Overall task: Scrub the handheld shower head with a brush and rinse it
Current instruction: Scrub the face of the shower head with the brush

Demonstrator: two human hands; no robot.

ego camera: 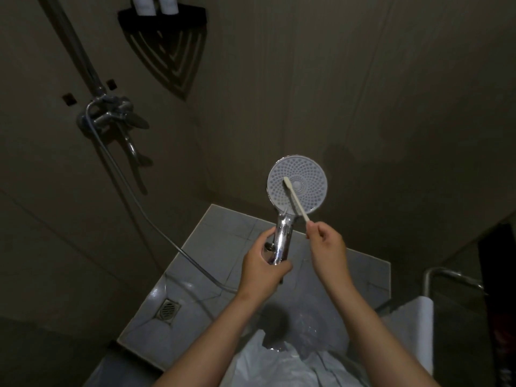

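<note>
1. Far left on the dim wall, I am looking at a chrome mixer tap with a flat lever [111, 118]. A thin grey flexible hose [156, 227] is hanging from it and running down and right toward the hands.
2. Above and right of the tap, a black slotted corner shelf [162, 26] is carrying two white containers, cut off by the top edge.
3. Lower down, a square metal floor drain [169, 308] is sitting in the pale grey tiled floor [223, 233].
4. My left hand [262, 263] is wrapping its fingers and thumb round the chrome handle of the round handheld shower head [310, 174]. It is holding the head upright above the floor, white dotted nozzle face turned toward the camera.
5. A slim cream-coloured brush [296, 201] is lying diagonally across that face, its head touching the nozzles just left of centre.
6. My right hand [326, 244] is pinching the lower end of the brush handle between thumb and fingertips, just right of the shower head's neck.
7. Beneath both forearms, a crumpled clear plastic bag [279, 358] is lying at the bottom edge.
8. Far right, a white towel [416, 325] is draping over a metal rail [446, 275].
</note>
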